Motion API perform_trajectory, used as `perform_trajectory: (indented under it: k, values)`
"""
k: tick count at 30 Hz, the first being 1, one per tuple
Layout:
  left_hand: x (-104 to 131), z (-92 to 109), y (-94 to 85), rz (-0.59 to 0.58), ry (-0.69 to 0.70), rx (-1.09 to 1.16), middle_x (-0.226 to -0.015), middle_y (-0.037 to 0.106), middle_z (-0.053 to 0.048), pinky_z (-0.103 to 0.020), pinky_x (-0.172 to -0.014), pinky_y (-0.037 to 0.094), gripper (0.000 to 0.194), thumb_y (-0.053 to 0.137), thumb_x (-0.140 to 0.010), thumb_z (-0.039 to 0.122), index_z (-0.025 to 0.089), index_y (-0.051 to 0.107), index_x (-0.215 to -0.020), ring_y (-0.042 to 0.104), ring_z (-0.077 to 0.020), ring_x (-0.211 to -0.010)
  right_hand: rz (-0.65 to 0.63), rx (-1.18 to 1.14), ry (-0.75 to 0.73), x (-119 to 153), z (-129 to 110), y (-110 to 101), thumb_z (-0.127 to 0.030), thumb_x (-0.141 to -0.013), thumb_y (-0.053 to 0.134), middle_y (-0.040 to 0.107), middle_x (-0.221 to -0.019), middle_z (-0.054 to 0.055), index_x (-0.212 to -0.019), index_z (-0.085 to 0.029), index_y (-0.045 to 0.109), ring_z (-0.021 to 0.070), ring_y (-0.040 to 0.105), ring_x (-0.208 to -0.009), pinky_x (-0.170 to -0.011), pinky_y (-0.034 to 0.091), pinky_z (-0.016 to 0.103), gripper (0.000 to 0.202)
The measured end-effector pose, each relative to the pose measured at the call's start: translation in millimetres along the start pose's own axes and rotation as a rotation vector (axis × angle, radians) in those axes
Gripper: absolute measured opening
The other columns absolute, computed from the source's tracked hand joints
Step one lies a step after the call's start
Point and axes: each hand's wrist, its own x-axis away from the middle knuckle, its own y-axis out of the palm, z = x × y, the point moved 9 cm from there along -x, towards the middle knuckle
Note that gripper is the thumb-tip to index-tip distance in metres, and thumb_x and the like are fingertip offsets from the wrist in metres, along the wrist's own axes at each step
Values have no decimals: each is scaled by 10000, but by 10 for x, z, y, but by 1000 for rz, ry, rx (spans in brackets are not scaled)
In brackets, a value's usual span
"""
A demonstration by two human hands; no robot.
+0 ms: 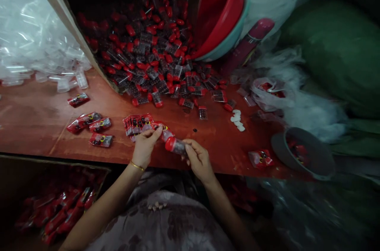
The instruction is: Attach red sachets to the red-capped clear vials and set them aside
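Near the table's front edge, my left hand (146,146) pinches a red printed plastic sleeve (166,131) between thumb and fingers. Just right of it, my right hand (198,158) grips a small clear tube with a red cap (175,145) by its lower end, the cap pointing left toward the sleeve. Whether tube and sleeve touch, I cannot tell. Behind my left hand lies a fanned stack of red printed sleeves (137,124). Several wrapped tubes (101,140) lie to the left of the stack.
A cardboard box (74,29) on its side spills many red-capped tubes (160,61) onto the red table (213,148). Red (219,1) and teal basins lean beside it, near a dark pink bottle (249,45). A grey bowl (311,164) stands right; a box of wrapped tubes (65,211) sits lower left.
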Motion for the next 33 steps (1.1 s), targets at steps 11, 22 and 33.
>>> perform_trajectory:
  k: [11, 22, 33]
  values:
    - [69, 107, -28, -81, 264, -49, -688, 666, 7, -230, -669, 453, 210, 726, -652, 349, 154, 702, -727, 551, -97, -633, 50, -123, 133, -46, 138, 139, -447, -855, 445, 530, -551, -42, -880, -169, 586, 62, 460, -417, -398, 360, 168, 312]
    - [82, -142, 80, -74, 16, 171, -693, 687, -9, -244, -684, 482, 308, 813, -509, 306, 136, 664, -717, 601, -106, -619, 229, 31, -21, -58, 53, 205, -408, -902, 386, 476, -499, -59, -956, -186, 555, 85, 447, -387, -409, 387, 203, 285]
    - [101, -84, 198, -251, -50, 86, -657, 668, -17, -241, -598, 477, 252, 767, -589, 301, 144, 691, -771, 604, -130, -613, 51, -21, -14, -110, -4, 477, -417, -890, 393, 483, -508, -54, -991, -191, 567, 91, 430, -363, -368, 359, 210, 302]
